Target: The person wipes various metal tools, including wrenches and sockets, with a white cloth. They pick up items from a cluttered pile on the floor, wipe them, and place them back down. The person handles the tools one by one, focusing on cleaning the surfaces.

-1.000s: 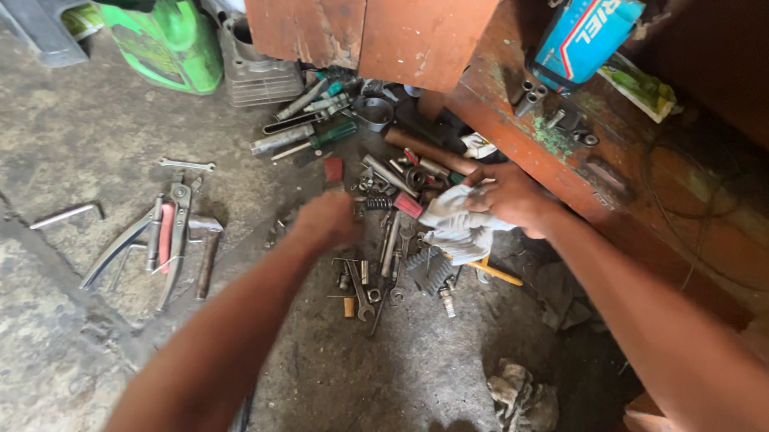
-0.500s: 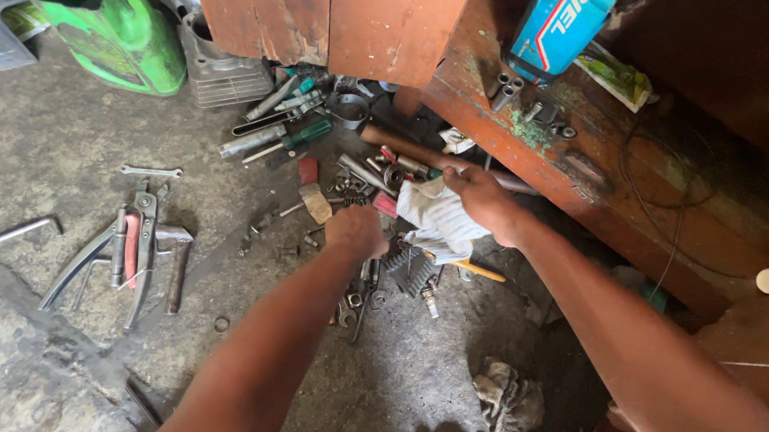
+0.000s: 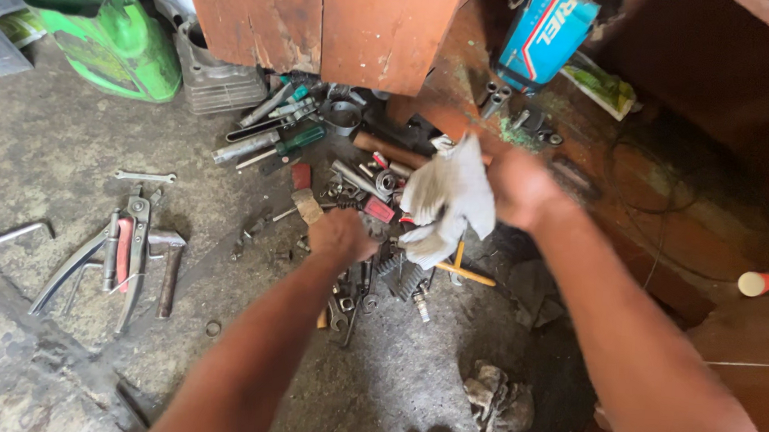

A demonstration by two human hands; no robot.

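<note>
Head view. Right hand [image 3: 520, 188] holds a pale grey crumpled cloth rag [image 3: 447, 200] lifted above the concrete floor [image 3: 62, 175], fingers pinching its upper corner so it hangs free. Rag's long axis runs near vertical, loose end pointing down towards the heap of mixed metal hand tools [image 3: 351, 178]. Left hand [image 3: 342, 236] is curled low over that heap; whether it pinches anything, cannot tell.

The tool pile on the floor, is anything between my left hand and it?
Nothing visible. The left hand is already down on the tool pile, its fingers hidden among the pieces. The grey rag hangs from the right hand beside it, not over it.
</note>
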